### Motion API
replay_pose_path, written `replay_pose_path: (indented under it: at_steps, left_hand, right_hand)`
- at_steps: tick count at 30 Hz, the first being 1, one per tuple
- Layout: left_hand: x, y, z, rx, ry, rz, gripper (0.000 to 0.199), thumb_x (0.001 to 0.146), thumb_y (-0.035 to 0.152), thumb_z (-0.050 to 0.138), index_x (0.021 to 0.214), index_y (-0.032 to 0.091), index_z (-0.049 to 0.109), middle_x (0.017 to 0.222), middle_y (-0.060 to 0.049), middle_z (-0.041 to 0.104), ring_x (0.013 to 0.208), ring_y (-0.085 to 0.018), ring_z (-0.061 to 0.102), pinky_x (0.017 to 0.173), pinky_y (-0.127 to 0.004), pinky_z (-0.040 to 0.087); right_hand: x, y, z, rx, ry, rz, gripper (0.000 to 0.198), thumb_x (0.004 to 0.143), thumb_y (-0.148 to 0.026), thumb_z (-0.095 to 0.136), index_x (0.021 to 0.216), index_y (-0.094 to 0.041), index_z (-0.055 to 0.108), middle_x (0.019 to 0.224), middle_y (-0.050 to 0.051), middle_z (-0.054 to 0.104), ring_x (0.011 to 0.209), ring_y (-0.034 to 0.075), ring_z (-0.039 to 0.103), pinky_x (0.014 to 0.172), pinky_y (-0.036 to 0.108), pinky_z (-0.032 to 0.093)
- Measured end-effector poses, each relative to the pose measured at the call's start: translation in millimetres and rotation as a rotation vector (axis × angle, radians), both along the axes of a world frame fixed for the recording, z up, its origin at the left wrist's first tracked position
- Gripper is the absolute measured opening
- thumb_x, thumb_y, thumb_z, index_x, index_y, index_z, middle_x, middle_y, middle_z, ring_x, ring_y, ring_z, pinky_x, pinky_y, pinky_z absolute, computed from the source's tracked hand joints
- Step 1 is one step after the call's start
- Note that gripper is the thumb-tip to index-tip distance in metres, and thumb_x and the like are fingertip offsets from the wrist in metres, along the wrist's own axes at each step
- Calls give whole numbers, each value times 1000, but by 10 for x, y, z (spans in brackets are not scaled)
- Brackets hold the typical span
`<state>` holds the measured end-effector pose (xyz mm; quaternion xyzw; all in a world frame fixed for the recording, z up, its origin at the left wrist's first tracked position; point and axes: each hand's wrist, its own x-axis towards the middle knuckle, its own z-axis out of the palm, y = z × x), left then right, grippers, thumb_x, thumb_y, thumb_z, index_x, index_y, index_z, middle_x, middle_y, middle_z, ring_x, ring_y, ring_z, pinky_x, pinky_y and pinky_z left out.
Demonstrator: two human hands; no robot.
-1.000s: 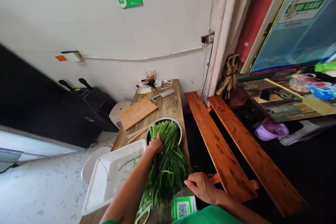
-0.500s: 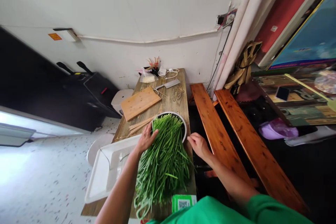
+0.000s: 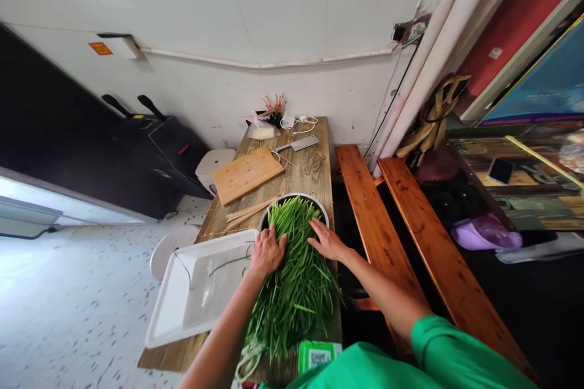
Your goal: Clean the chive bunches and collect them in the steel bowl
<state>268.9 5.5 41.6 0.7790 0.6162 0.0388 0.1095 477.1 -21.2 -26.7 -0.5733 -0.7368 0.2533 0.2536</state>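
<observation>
A big heap of green garlic chives [image 3: 298, 279] fills a round metal bowl [image 3: 325, 211] and spills over its near side onto the wooden table. My left hand [image 3: 267, 251] lies on the left side of the heap, fingers apart and palm down. On the right side, my right hand [image 3: 328, 242] rests its outstretched fingers against the chives. Neither hand is closed around any stems. Left of the heap sits a shallow white tray [image 3: 177, 310] with a few loose stems in it.
Farther up the table [image 3: 310, 176] lie wooden skewers [image 3: 246, 214], a cutting board [image 3: 249, 175] and a cleaver [image 3: 305, 143]. A green QR-code card [image 3: 319, 355] is at the near edge. Wooden benches [image 3: 365, 194] stand to the right.
My right hand has moved left from beside the bowl onto the chives. My left hand has shifted right and down, now lying on the heap.
</observation>
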Motion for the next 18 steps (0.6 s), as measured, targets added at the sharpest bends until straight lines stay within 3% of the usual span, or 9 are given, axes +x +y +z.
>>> replay_pose_path:
  at_steps: [3, 6, 8, 10, 13, 15, 16, 18]
  left_hand:
    - [145, -89, 30, 86, 128, 9, 60, 91, 47, 32, 134, 6, 42, 124, -22, 52, 115, -35, 46, 93, -48, 38]
    - [272, -157, 138, 32, 195, 49, 60, 88, 47, 37, 128, 2, 47, 112, -23, 57, 103, -37, 53, 85, -51, 41]
    - [290, -271, 241, 6, 185, 46, 60, 88, 43, 39, 130, 1, 45, 110, -24, 59, 100, -37, 56, 89, -54, 38]
    - [226, -466, 333, 30, 135, 24, 56, 89, 36, 40, 135, 5, 42, 120, -23, 56, 111, -37, 51, 99, -58, 27]
    - [-54, -796, 399, 57, -15, -49, 50, 89, 30, 40, 138, 20, 42, 140, -12, 46, 129, -32, 37, 110, -55, 14]
    - [-375, -923, 377, 36, -143, -77, 46, 91, 30, 35, 136, 24, 44, 139, -7, 48, 128, -24, 41, 112, -44, 19]
    - [-573, -939, 349, 22, -192, -41, 45, 92, 30, 33, 134, 22, 46, 135, -7, 53, 124, -22, 45, 111, -39, 24]
    - [-1011, -899, 269, -46, -180, 227, 44, 91, 29, 35, 130, 16, 50, 128, -11, 58, 119, -23, 51, 105, -38, 34]
  right_hand:
    - [-12, 21, 44, -18, -46, -2, 60, 88, -36, 47, 139, -7, 38, 146, 21, 34, 136, 27, 31, 110, 44, 31]
    - [-14, 47, 128, -5, -86, -49, 55, 85, -33, 51, 133, -6, 46, 140, 23, 42, 132, 29, 38, 107, 46, 34]
    - [43, 14, 139, 56, -59, -83, 52, 85, -31, 51, 132, -7, 47, 137, 22, 46, 129, 28, 41, 106, 44, 35]
    - [156, -89, 81, 135, 21, -133, 50, 87, -30, 48, 131, -7, 47, 135, 20, 48, 128, 26, 44, 105, 38, 37]
    - [400, -377, -137, 170, 112, -238, 39, 89, -32, 40, 113, -9, 61, 122, 20, 58, 115, 24, 55, 98, 35, 43]
    - [563, -648, -340, 96, 114, -320, 39, 87, -37, 37, 85, -13, 68, 98, 19, 68, 93, 24, 65, 85, 37, 49]
    - [629, -805, -448, 31, 118, -355, 41, 86, -41, 37, 77, -15, 68, 86, 16, 69, 80, 23, 66, 76, 35, 51]
    - [711, -1149, -660, -97, 83, -375, 48, 85, -50, 36, 61, -19, 63, 61, 9, 65, 56, 20, 61, 57, 32, 48]
